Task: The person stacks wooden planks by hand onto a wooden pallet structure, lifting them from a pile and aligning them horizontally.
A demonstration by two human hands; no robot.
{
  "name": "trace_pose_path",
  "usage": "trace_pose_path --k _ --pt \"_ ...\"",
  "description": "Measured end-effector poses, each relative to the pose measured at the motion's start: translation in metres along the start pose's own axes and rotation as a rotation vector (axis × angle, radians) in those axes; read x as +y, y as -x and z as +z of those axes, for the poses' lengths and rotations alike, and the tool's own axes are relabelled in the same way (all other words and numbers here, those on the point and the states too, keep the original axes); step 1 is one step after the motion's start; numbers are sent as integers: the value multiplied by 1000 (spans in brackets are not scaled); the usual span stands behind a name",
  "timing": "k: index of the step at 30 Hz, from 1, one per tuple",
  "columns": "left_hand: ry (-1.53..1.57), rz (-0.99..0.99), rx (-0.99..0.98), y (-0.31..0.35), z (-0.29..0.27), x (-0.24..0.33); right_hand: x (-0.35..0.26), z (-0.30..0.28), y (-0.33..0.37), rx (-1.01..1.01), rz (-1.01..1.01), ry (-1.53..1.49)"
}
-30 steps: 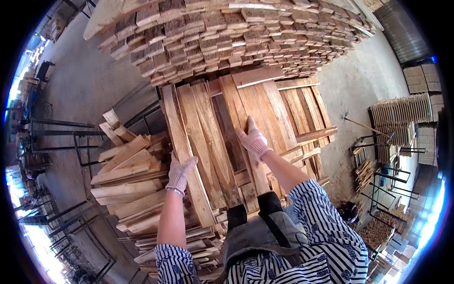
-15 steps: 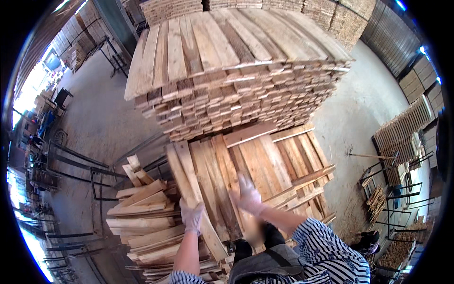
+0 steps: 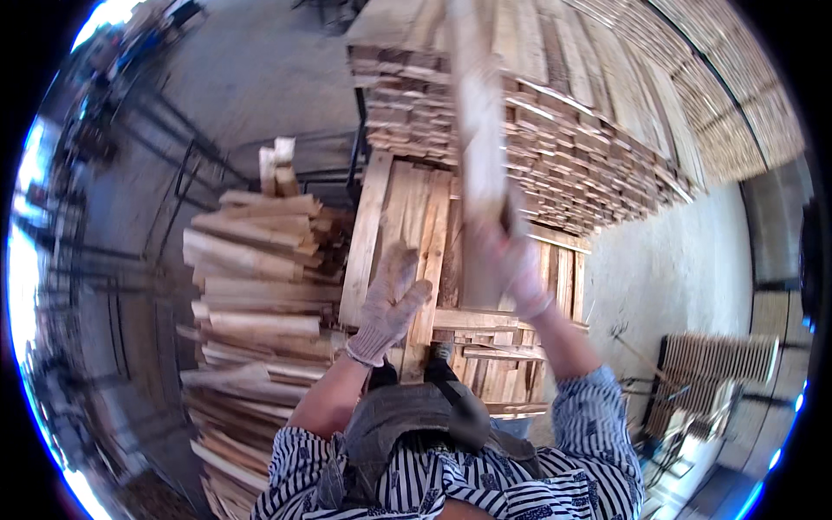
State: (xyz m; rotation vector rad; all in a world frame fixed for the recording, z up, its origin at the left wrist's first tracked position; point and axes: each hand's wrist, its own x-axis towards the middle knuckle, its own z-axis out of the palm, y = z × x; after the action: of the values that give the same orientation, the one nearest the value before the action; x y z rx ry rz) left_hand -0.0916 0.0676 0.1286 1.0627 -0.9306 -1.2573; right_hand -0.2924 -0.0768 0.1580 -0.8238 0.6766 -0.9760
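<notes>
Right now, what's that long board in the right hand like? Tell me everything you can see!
The board is long, narrow and flat, and looks like pale brown wood. It is blurred, so its grain and marks are hard to see. The gloved right hand grips its lower part. It slants upward, leaning a little left, in front of the big wood stack, and runs out past the picture's top edge. The left hand isn't touching it. I can't tell exactly where its lower end is.

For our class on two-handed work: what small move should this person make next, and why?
Probably bring the left hand to the raised board to steady it: the long, blurred board appears held by the right hand alone, while the left looks open and empty.
</notes>
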Motion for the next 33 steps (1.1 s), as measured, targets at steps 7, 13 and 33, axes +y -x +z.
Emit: trace_pose_path --k 7,13,33 --pt "68 -322 384 155 -70 -106 -180 2 -164 615 -778 2145" --pt "187 -660 918 245 -148 -113 -72 86 -83 353 -1269 1889" --pt "1307 -570 1592 226 -198 -229 492 261 -43 -526 324 1943"
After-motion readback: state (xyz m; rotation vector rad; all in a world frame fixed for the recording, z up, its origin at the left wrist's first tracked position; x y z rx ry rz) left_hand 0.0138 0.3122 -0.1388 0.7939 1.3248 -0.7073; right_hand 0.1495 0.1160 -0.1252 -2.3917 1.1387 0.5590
